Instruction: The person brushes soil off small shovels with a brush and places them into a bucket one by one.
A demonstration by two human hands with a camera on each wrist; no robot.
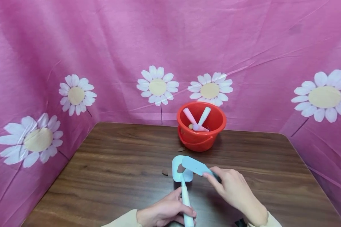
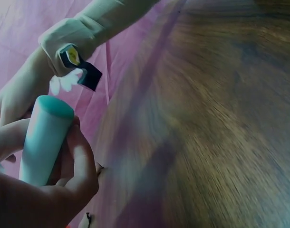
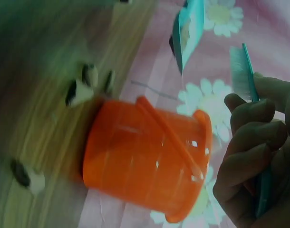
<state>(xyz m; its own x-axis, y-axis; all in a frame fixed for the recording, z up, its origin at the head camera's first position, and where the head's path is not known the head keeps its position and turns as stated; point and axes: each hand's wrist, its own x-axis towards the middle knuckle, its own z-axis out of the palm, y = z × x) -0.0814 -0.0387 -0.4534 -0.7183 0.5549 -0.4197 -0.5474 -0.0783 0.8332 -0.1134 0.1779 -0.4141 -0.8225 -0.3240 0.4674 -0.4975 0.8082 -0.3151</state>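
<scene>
My left hand (image 1: 170,208) grips the white handle of a small shovel, its light blue square pan (image 1: 188,177) held above the table. A brown leaf-like piece (image 1: 181,168) lies in the pan. The butt of the shovel's handle (image 2: 46,140) shows between thumb and fingers in the left wrist view. Curled round a light blue brush (image 1: 195,165) is my right hand (image 1: 233,186). In the right wrist view the brush's pale bristles (image 3: 240,71) point away from the fingers. From the head view the brush head overlaps the pan's right edge; contact cannot be told.
Behind the shovel stands a red bucket (image 1: 197,145), holding pink and white handled things (image 1: 204,116). Brown pieces lie on the wooden table (image 1: 125,157), one piece (image 1: 165,172) left of the pan and another piece (image 1: 181,149) by the bucket. Pink flowered cloth (image 1: 116,47) surrounds the table.
</scene>
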